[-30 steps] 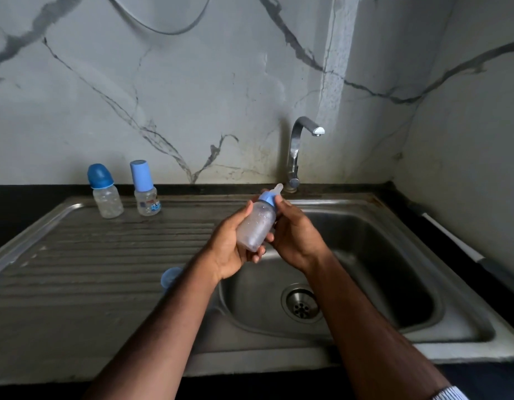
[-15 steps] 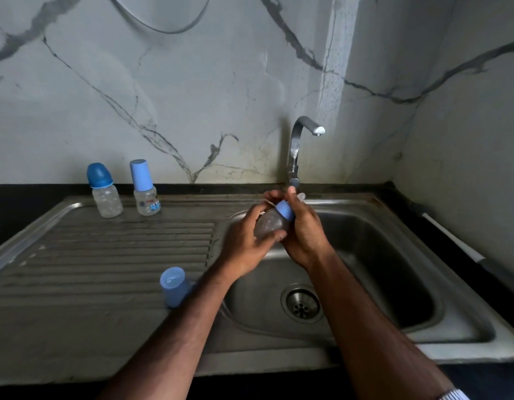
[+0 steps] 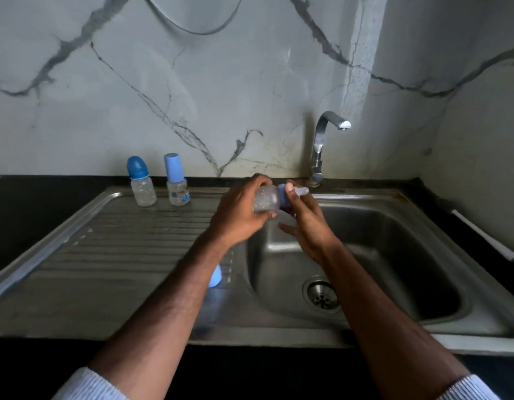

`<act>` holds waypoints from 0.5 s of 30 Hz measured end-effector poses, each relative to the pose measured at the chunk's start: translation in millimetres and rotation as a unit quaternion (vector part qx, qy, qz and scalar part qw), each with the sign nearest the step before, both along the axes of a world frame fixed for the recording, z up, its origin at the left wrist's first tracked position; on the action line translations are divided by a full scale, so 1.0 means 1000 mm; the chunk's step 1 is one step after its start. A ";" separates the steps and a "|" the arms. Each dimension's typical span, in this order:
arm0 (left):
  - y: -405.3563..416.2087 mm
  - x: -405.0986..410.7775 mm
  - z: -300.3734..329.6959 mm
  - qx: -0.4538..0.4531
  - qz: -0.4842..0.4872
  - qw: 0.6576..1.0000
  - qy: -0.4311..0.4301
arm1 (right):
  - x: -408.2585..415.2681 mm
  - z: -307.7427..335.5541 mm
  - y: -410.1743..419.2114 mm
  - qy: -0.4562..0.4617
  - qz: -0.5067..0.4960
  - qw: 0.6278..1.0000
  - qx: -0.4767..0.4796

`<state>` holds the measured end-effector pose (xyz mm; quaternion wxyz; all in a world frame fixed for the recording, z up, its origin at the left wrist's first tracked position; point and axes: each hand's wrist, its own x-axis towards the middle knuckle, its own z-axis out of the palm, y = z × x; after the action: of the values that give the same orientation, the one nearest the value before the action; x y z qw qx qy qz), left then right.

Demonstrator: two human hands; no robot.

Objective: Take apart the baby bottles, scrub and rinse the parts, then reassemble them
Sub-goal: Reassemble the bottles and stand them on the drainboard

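I am at the take-apart step: at the frame centre, over the sink [image 3: 423, 215], my left hand [image 3: 238, 217] grips the baby bottle [image 3: 266, 201], and my right hand [image 3: 303, 217] fingers [image 3: 289, 188] pinch its blue collar [image 3: 284, 197]. Next I think the collar must be twisted off.

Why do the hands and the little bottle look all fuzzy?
Head view: the left hand, right hand and held bottle are smeared by motion blur; the two capped bottles by the wall look sharper; the wide lens bends the sink edges.
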<state>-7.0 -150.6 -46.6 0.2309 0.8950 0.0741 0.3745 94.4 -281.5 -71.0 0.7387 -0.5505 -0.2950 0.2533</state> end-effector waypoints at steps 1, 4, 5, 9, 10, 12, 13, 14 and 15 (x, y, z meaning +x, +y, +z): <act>0.010 -0.009 0.003 0.012 0.014 1.000 -0.009 | -0.004 -0.001 0.002 -0.018 0.002 1.000 -0.013; 0.043 -0.048 0.002 0.016 0.090 0.996 -0.024 | -0.025 -0.008 0.010 -0.101 0.020 0.993 -0.052; 0.055 -0.062 -0.003 -0.002 0.107 0.994 -0.023 | -0.032 -0.012 0.015 -0.138 0.039 0.987 -0.068; 0.081 -0.099 -0.030 -0.103 0.120 0.987 -0.020 | -0.050 -0.030 0.030 -0.319 0.141 0.925 -0.148; 0.082 -0.106 -0.033 -0.113 0.125 0.985 -0.025 | -0.057 -0.032 0.033 -0.358 0.157 0.908 -0.149; 0.082 -0.112 -0.039 -0.120 0.130 0.984 -0.027 | -0.065 -0.036 0.038 -0.405 0.169 0.888 -0.136; 0.082 -0.113 -0.041 -0.122 0.131 0.983 -0.028 | -0.066 -0.037 0.040 -0.416 0.164 0.885 -0.130; 0.082 -0.111 -0.043 -0.126 0.130 0.983 -0.029 | -0.067 -0.036 0.041 -0.419 0.156 0.886 -0.124; 0.082 -0.109 -0.043 -0.129 0.126 0.983 -0.031 | -0.066 -0.037 0.041 -0.416 0.144 0.890 -0.119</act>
<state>-116.2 -68.9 -90.1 0.2971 0.8293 0.2271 0.4153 28.2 -240.7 -107.7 0.4326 -0.6408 -0.6191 0.1378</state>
